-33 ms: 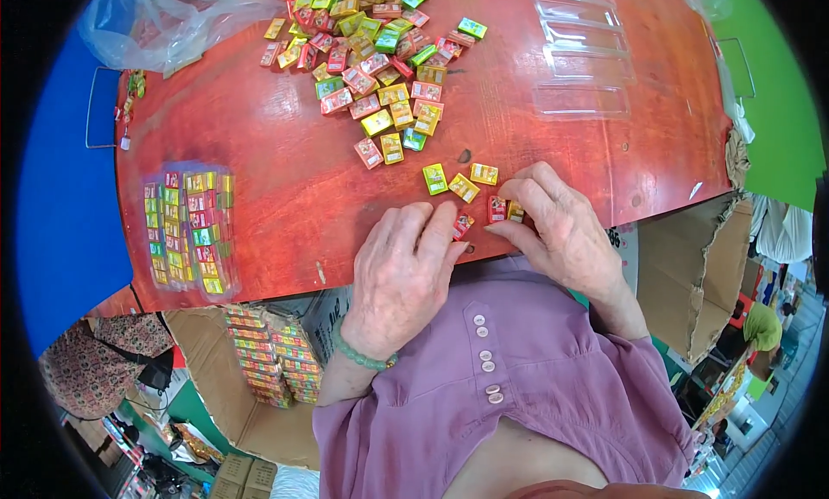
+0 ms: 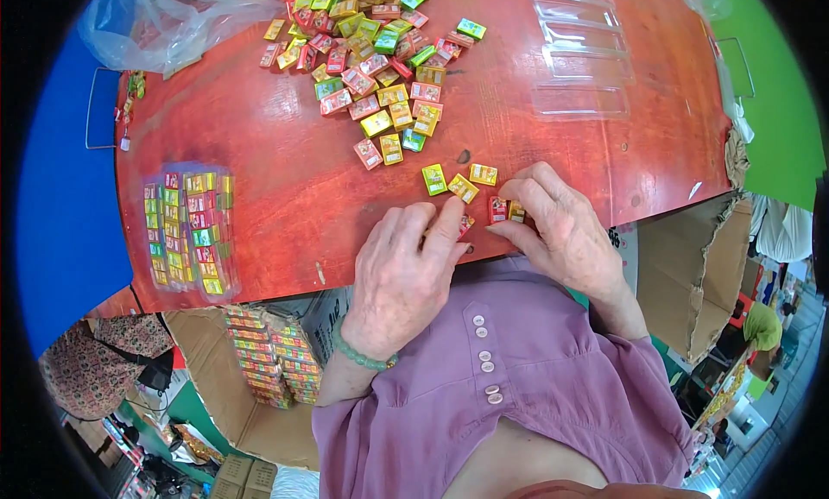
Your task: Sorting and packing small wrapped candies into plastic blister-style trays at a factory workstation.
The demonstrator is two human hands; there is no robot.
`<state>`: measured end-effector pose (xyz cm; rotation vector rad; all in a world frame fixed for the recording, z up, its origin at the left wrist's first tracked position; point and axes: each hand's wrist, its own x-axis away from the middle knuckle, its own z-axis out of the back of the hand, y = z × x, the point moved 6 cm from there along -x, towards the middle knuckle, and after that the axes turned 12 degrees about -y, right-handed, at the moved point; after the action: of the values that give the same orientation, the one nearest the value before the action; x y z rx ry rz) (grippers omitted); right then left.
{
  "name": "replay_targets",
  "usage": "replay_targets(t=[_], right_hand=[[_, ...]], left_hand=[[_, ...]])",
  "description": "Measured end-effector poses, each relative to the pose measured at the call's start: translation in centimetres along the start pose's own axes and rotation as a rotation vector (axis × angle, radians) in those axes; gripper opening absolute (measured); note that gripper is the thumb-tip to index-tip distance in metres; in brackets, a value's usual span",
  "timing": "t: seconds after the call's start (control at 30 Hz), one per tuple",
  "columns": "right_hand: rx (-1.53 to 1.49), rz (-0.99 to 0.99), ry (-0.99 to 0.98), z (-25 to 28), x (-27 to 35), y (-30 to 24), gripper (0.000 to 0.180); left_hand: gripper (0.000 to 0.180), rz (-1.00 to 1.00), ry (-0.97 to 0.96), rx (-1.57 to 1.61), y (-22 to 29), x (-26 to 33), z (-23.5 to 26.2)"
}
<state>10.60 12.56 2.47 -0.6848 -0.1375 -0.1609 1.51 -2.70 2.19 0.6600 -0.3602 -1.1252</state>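
- Your left hand rests on the bench, grip narrow, fingertips touching a small packet.
- Your right hand pinches a red packet; loose packets lie at 12 o'clock.

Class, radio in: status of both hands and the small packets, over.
Left hand and right hand fingering small packets at the table edge. Loose pile beyond. Nothing blocking.

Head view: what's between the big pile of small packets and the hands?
Three loose packets in a row: green, yellow, yellow. Otherwise bare red table between the pile and the left hand and right hand.
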Motion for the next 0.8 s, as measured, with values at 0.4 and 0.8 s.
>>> replay_targets(t=[0.4, 0.8], right_hand=[[0.102, 0.008, 0.033, 3.1, -2.2, 1.4, 0.029], [0.157, 0.116, -0.290, 2.5, -5.3, -0.2, 0.046]], left_hand=[[0.029, -0.105, -0.040, -0.060, 0.4, -0.7, -0.7], [0.023, 0.073, -0.008, -0.001, -1.1, 0.5, 0.7]])
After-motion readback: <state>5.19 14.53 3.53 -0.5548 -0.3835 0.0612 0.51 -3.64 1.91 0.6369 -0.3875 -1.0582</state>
